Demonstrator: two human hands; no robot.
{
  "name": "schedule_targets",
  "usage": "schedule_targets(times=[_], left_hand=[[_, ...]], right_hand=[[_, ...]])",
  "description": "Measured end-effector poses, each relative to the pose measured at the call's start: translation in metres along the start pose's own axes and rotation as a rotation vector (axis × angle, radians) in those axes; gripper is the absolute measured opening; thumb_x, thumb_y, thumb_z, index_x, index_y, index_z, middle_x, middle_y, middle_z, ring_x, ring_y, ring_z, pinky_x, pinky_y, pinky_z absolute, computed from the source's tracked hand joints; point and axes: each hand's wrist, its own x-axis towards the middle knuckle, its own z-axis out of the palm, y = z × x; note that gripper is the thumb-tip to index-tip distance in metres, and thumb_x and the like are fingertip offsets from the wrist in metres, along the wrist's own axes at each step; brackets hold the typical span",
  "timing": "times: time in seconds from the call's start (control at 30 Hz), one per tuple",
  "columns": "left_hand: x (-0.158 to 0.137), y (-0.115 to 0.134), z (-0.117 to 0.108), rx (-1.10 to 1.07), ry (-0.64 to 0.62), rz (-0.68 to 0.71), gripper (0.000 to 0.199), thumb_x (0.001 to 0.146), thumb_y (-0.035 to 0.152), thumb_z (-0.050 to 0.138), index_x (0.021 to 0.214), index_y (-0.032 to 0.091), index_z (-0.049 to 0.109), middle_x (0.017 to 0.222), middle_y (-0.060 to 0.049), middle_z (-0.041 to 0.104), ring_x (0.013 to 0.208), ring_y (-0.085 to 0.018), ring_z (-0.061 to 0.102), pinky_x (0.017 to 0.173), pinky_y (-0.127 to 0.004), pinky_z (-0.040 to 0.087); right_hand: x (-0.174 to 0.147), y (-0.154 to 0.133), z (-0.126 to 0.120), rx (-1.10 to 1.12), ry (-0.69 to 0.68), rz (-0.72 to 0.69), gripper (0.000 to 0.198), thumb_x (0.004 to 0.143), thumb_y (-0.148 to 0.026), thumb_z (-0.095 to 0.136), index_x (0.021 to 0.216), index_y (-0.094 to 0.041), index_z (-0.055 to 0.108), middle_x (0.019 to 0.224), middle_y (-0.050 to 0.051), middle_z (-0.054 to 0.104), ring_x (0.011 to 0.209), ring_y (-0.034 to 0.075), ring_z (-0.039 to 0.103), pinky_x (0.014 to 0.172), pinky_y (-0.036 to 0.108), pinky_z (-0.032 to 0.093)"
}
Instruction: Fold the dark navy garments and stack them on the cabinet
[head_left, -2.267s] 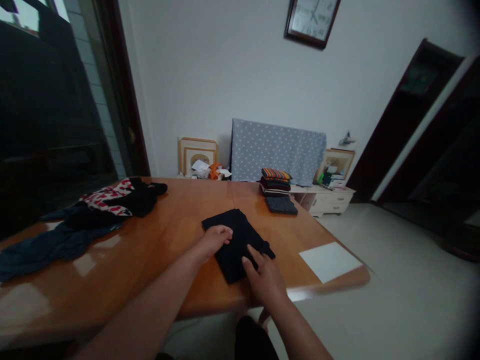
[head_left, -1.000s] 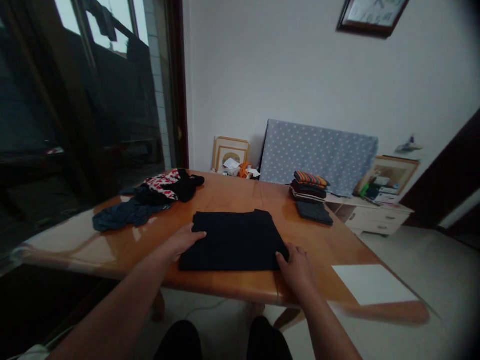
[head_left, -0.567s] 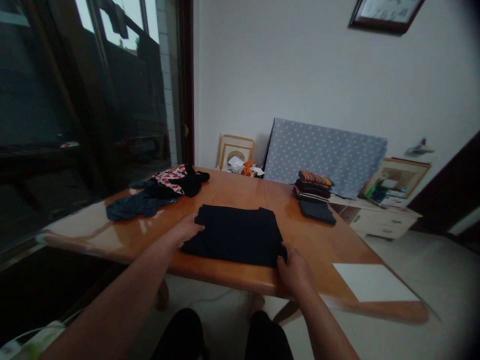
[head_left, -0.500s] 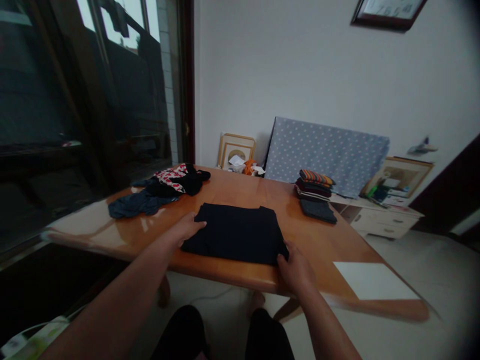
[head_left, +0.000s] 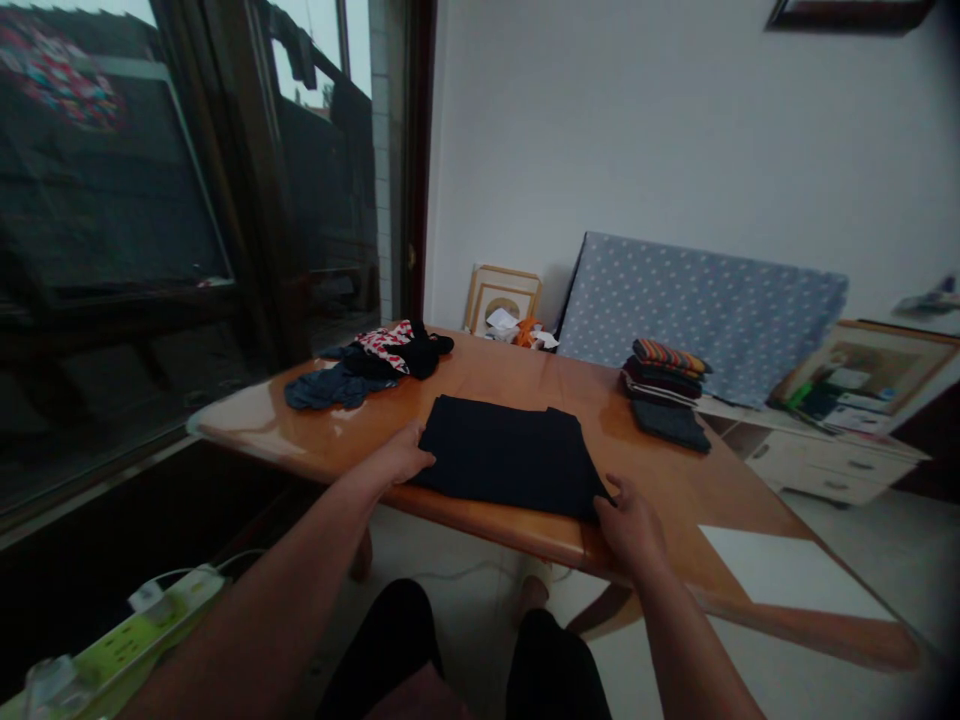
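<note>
A dark navy folded garment (head_left: pixel 510 455) lies flat near the front edge of the wooden table (head_left: pixel 517 370); its exact kind does not show. My left hand (head_left: pixel 407 455) grips its left side, thumb on top and fingers partly hidden. At its front right corner, my right hand (head_left: pixel 628 515) pinches the cloth between thumb and fingers. Beyond my left hand sits a loose heap of clothes, with a grey-blue garment (head_left: pixel 341 385) and a red, white and black one (head_left: pixel 390 345). Towards the back right is a stack of folded clothes (head_left: pixel 664 385), a striped one on top.
A white sheet (head_left: pixel 795 570) lies on the table's right end. Behind the table stand a dotted grey cloth (head_left: pixel 697 310) over a panel and a white cabinet (head_left: pixel 832 465). A power strip (head_left: pixel 127 640) is low at my left, beside a glass door (head_left: pixel 112 200).
My view has turned left, so everything appears shifted right, and more of the power strip shows. Both hands keep their hold on the navy garment, which stays flat.
</note>
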Motion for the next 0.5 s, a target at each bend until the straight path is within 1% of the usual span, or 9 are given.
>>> schedule_targets(times=[0.07,0.13,0.27,0.37,0.5], left_hand=[[0.003,-0.009,0.003,0.079,0.045,0.043,0.046,0.062,0.015,0.073,0.107,0.019,0.064,0.104,-0.009,0.072,0.098,-0.028,0.067,0.082,-0.032,0.049],[0.005,-0.014,0.006,0.126,0.099,0.057,0.045,0.061,0.019,0.075,0.105,0.019,0.065,0.106,-0.011,0.071,0.1,-0.03,0.066,0.084,-0.034,0.048],[0.004,-0.013,0.008,0.121,0.126,0.052,0.052,0.059,0.022,0.076,0.109,0.02,0.064,0.113,-0.013,0.069,0.109,-0.032,0.063,0.087,-0.033,0.045],[0.0,-0.007,0.011,0.184,0.115,0.043,0.059,0.059,0.022,0.075,0.116,0.021,0.061,0.112,-0.011,0.069,0.107,-0.031,0.063,0.084,-0.031,0.045],[-0.013,0.004,0.024,0.205,0.005,0.104,0.058,0.062,0.027,0.073,0.119,0.021,0.061,0.097,-0.007,0.069,0.088,-0.025,0.065,0.072,-0.028,0.044]], right_hand=[[0.0,0.001,0.0,-0.01,-0.004,-0.009,0.059,0.085,-0.034,0.052,0.142,-0.017,0.051,0.115,0.014,0.07,0.108,0.029,0.066,0.09,0.037,0.047],[-0.001,0.001,0.0,0.0,-0.009,-0.02,0.059,0.085,-0.033,0.052,0.142,-0.016,0.051,0.113,0.014,0.071,0.107,0.028,0.066,0.09,0.036,0.047],[0.001,0.0,-0.001,0.03,-0.025,-0.043,0.059,0.083,-0.028,0.054,0.14,-0.015,0.053,0.109,0.012,0.072,0.104,0.025,0.068,0.09,0.033,0.047],[0.009,0.003,-0.003,0.041,-0.015,-0.046,0.056,0.082,-0.025,0.053,0.137,-0.016,0.056,0.11,0.012,0.072,0.103,0.025,0.068,0.089,0.032,0.048],[0.03,0.015,-0.011,0.018,0.062,-0.031,0.052,0.083,-0.023,0.051,0.134,-0.014,0.057,0.117,0.014,0.07,0.109,0.026,0.066,0.092,0.033,0.047]])
